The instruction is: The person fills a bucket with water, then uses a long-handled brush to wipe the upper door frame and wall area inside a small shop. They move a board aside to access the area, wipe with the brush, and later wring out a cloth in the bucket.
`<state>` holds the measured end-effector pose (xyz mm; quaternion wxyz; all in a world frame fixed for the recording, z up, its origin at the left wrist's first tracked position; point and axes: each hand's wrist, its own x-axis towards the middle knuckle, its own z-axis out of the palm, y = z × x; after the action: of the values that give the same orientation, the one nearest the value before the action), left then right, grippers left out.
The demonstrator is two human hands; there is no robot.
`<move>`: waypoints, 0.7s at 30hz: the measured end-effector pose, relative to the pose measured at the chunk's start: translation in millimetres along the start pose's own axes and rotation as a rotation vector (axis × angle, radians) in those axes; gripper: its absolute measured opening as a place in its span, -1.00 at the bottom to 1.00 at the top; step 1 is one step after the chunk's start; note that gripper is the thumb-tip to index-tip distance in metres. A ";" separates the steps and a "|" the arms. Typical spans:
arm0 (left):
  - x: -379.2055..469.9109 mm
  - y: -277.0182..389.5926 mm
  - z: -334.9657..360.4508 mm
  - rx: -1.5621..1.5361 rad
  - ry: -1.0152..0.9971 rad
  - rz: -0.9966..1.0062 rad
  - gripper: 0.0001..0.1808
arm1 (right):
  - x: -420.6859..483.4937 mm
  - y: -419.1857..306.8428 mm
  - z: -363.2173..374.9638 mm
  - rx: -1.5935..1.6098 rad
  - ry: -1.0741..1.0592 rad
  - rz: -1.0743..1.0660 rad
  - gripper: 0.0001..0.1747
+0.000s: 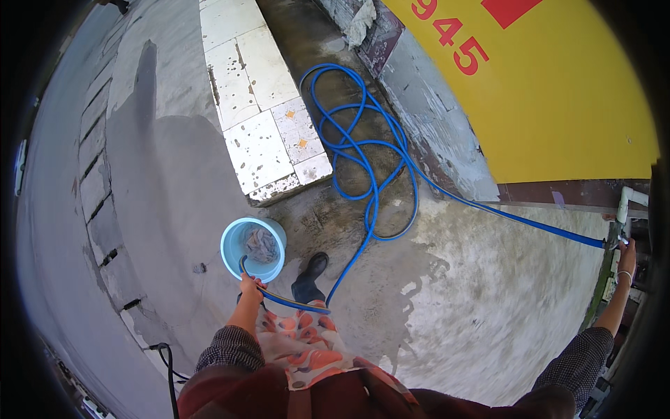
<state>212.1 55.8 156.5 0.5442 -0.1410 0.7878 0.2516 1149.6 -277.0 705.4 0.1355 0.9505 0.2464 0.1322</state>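
Note:
My left hand (pixel 253 286) is closed round a blue garden hose (pixel 293 302) near its end, which hangs over the rim of a light blue plastic bucket (pixel 279 229). A wet grey cloth (pixel 261 246) lies at the bottom of the bucket. My right arm is stretched far out to the right, with my right hand (pixel 627 257) at a metal tap (pixel 623 239) below a white pipe (pixel 624 205). The hose's other end runs to that tap. How the fingers sit on the tap is too small to tell.
Loose coils of the hose lie on wet concrete between a white-tiled slab (pixel 261 120) and a painted wall base (pixel 445 115). A yellow panel (pixel 565 105) bears red writing. My black boot (pixel 312 277) stands beside the bucket. A black cable (pixel 170 366) is at lower left.

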 end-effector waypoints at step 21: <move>-135.9 -107.2 126.7 0.459 -0.556 0.344 -0.59 | -490.4 -547.9 167.3 1.183 -1.357 -0.235 -0.33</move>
<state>415.0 29.1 221.0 0.7040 0.1919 0.6582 0.1853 552.2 -95.3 282.7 -0.2459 0.7075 0.2369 -0.6187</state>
